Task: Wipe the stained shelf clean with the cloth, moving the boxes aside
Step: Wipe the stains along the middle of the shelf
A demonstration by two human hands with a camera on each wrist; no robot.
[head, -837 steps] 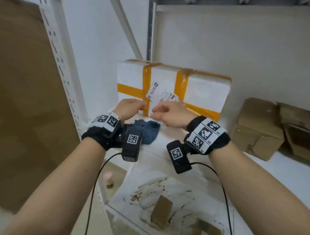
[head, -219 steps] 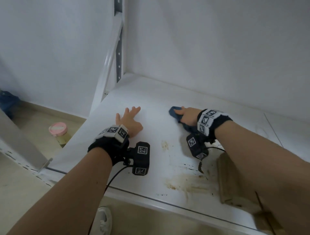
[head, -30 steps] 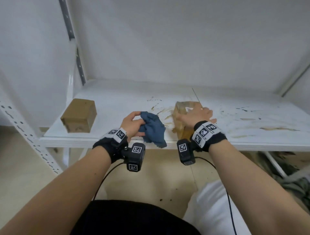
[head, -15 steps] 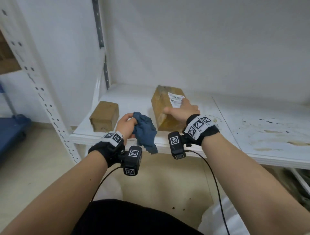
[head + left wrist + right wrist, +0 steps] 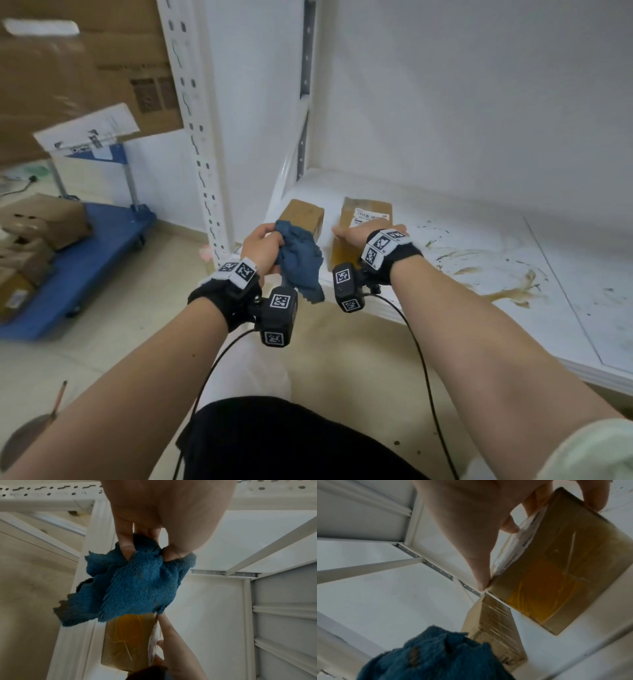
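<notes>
Head view: left hand (image 5: 262, 245) grips the bunched blue cloth (image 5: 298, 262) in the air off the shelf (image 5: 582, 329) front edge, near its left end. Right hand (image 5: 359, 234) lies on top of the labelled box (image 5: 364, 214), fingers wrapped over its top; small box (image 5: 303, 216) sits just beside it, at the left end. Brown stains (image 5: 507, 291) cover the shelf middle toward the front edge, unwiped.

Risks, my read: the labelled box stands right at the front edge, so a push toward the left end could tip it off or jam it against the small box. The cloth's loose tail could snag.

Left wrist view: fingers (image 5: 126, 543) and thumb pinch the cloth's top fold; the rest hangs free. The labelled box sits below it at the front edge.

Right wrist view: thumb (image 5: 479, 574) on the box's near top corner, fingers curled over the label edge. Both boxes nearly touch at a corner.
</notes>
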